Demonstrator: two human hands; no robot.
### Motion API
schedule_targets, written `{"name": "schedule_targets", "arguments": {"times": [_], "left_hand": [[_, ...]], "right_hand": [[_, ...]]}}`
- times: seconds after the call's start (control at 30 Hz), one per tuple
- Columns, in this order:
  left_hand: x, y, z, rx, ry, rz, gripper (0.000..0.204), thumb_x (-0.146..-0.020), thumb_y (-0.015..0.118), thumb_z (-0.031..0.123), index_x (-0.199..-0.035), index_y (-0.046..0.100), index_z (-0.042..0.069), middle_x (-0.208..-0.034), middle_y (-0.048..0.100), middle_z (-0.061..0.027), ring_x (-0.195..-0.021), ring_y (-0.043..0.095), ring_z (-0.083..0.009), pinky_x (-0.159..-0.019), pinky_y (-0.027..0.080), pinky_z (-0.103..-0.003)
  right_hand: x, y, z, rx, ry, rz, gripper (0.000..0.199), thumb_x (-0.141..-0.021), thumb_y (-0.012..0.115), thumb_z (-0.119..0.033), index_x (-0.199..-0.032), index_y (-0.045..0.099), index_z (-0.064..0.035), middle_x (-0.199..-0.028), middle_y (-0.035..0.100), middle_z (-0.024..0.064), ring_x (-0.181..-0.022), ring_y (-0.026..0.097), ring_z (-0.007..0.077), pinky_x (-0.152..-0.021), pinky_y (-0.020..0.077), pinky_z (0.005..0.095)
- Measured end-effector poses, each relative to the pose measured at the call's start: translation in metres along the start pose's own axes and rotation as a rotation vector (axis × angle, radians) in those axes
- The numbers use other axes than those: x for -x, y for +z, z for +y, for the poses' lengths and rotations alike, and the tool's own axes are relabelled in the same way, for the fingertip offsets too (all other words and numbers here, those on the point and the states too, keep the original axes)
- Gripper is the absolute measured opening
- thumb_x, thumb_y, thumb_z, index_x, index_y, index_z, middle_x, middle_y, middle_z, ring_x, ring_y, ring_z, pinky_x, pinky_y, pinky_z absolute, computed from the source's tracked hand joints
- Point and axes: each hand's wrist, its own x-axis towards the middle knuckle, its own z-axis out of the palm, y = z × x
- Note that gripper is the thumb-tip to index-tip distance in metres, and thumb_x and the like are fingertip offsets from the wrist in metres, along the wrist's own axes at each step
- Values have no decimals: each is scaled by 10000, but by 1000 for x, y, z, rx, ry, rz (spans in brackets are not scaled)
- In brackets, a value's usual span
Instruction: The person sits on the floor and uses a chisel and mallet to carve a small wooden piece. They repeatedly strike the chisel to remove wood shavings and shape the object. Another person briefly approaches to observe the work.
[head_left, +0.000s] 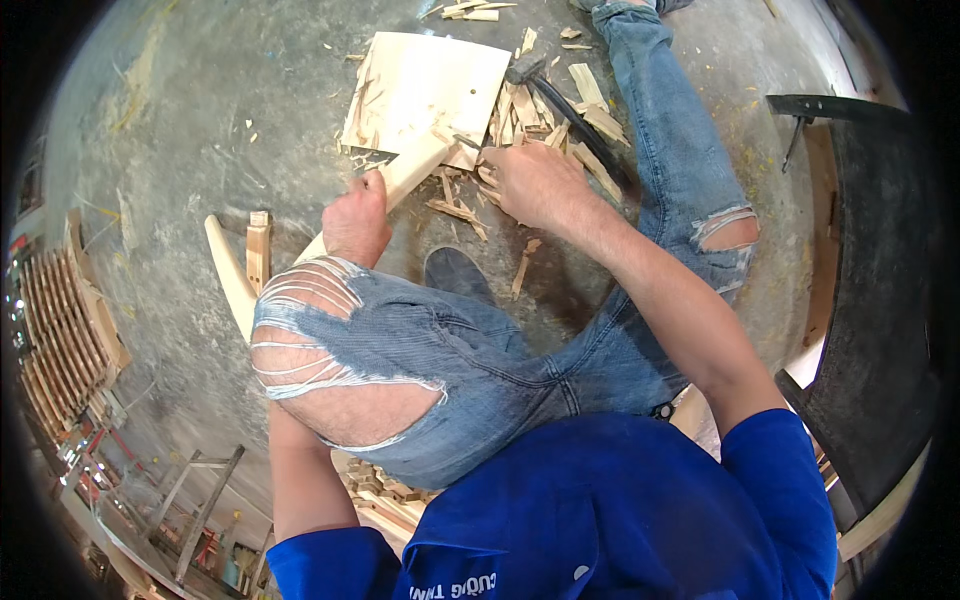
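Observation:
My left hand (357, 215) is closed around a long pale wooden piece (412, 170) whose upper end rests on a square light wood block (425, 85) on the concrete floor. My right hand (535, 183) lies palm down among the wood chips (560, 130) just right of that block, fingers curled over the chips; whether it grips anything is hidden. A dark-handled tool (575, 115) lies in the chips just beyond the right hand. My raised left knee in torn jeans (380, 340) covers the lower part of the wooden piece.
A curved pale wooden part (232, 275) and a short wood block (258, 250) lie left of my knee. A dark bench (870, 280) stands at the right. Stacked wooden parts (65, 340) sit at the far left, offcuts (385, 495) below my leg.

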Motion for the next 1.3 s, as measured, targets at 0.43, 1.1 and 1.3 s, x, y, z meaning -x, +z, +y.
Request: {"name": "schedule_targets", "arguments": {"times": [0.43,1.1,1.3], "left_hand": [[-4,-4,-3,41,28,23,417,-809,742,72,-1173,537,74,-1055,706,-197,-883,750,-407,-729,612,-499],[-7,-12,-4,43,51,-3,413,-815,736,83,-1170,528,52,-1074,704,-206,-907,752,-402,-742,616,-490],[3,-15,-1,62,34,-12,403,-842,719,60,-1190,518,24,-1099,695,-226,-903,757,-405,-740,621,-490]], "right_hand": [[-8,13,-5,-7,-19,13,322,-961,575,-54,-1269,667,-47,-997,750,193,-998,757,321,-882,620,487],[-19,25,-6,19,-19,27,518,-946,538,-22,-1448,626,-111,-900,734,140,-888,736,265,-810,618,511],[21,1,-8,72,-36,13,291,-948,598,-42,-1229,672,-40,-996,747,190,-1030,749,314,-893,605,487]]}}
